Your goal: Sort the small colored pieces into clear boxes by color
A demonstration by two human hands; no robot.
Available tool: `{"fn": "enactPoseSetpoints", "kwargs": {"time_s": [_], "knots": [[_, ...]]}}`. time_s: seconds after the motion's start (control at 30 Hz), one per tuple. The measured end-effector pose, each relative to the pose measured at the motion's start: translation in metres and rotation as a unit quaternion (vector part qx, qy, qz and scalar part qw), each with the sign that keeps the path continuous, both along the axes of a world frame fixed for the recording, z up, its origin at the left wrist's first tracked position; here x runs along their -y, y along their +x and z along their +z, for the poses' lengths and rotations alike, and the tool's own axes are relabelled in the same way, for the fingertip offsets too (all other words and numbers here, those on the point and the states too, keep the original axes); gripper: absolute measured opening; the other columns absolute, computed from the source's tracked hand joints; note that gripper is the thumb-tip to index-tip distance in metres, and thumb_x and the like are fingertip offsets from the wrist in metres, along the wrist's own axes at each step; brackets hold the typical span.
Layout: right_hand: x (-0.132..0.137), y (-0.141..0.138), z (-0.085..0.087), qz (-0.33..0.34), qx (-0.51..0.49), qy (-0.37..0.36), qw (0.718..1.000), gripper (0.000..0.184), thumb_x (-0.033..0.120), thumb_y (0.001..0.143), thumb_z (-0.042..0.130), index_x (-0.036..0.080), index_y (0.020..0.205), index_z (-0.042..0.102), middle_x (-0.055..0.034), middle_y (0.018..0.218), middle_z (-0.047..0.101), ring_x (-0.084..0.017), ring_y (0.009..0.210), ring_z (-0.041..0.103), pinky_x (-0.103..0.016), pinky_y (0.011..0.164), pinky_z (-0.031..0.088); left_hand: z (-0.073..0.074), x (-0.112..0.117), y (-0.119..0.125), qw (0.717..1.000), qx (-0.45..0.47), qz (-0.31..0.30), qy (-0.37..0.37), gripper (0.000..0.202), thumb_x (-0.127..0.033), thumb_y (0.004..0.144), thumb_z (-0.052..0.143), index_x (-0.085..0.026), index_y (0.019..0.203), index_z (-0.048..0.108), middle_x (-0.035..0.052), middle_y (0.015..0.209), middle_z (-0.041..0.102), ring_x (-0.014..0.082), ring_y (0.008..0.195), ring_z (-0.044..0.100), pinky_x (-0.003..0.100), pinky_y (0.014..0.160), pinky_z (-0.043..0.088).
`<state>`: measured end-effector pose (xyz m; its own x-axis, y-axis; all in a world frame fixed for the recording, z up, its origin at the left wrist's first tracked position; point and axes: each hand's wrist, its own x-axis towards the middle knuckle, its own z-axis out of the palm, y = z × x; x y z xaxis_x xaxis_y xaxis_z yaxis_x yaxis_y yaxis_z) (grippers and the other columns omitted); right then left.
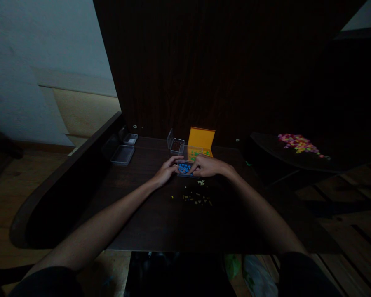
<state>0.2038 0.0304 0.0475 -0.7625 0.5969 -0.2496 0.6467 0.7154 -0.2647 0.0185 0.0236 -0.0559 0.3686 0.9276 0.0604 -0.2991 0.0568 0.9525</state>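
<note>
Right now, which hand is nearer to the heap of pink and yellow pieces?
Right. The right hand is left of the heap, over the box of blue pieces; the left hand is farther left, at the box's left end.

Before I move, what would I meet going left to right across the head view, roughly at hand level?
Larger clear plastic tray → left hand → blue pieces → right hand → multicoloured pile on the far right.

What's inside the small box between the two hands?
The box holds small blue pieces, visible toward its left; the right hand covers the right part, hiding whatever lies there.
</note>
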Motion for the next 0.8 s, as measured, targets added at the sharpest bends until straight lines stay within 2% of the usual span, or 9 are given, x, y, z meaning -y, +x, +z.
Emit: {"fn": "enactPoseSetpoints", "kwargs": {"time_s": [0.23,0.53,0.8], "knots": [[0.0027,0.0013,0.0,0.017,0.009,0.039,0.999,0.036,0.015,0.074,0.055,0.026,0.102,0.074,0.0011,0.059,0.061,-0.009,0.049,0.038,-0.022,0.054,0.028,0.0018,0.0009,0.0002,1.0,0.012,-0.002,-0.013,0.056,-0.009,0.056,0.052,-0.019,0.11,0.057,0.0055,0.113,0.061,0.0174,0.094,0.057,0.031,0.083,0.044],[-0.0006,0.0022,-0.0008,0.0,0.001,0.027,1.0,0.035,0.015,0.074,0.056,0.024,0.102,0.074,0.0007,0.059,0.061,-0.009,0.05,0.039,-0.022,0.055,0.029,0.0029,0.0009,0.0008,0.999,0.021,0.0,-0.027,0.055,-0.007,0.055,0.052,-0.019,0.108,0.058,0.0048,0.112,0.063,0.0167,0.094,0.058,0.03,0.083,0.045],[-0.0023,0.0046,-0.006,0.007,-0.006,0.037,0.999,0.035,0.016,0.075,0.054,0.026,0.103,0.073,0.0012,0.057,0.06,-0.009,0.049,0.037,-0.022,0.054,0.028,0.0039,0.0011,0.001,0.999,0.03,0.005,-0.039,0.054,-0.007,0.055,0.052,-0.019,0.107,0.057,0.0049,0.111,0.062,0.0161,0.09,0.058,0.03,0.081,0.045]]}}
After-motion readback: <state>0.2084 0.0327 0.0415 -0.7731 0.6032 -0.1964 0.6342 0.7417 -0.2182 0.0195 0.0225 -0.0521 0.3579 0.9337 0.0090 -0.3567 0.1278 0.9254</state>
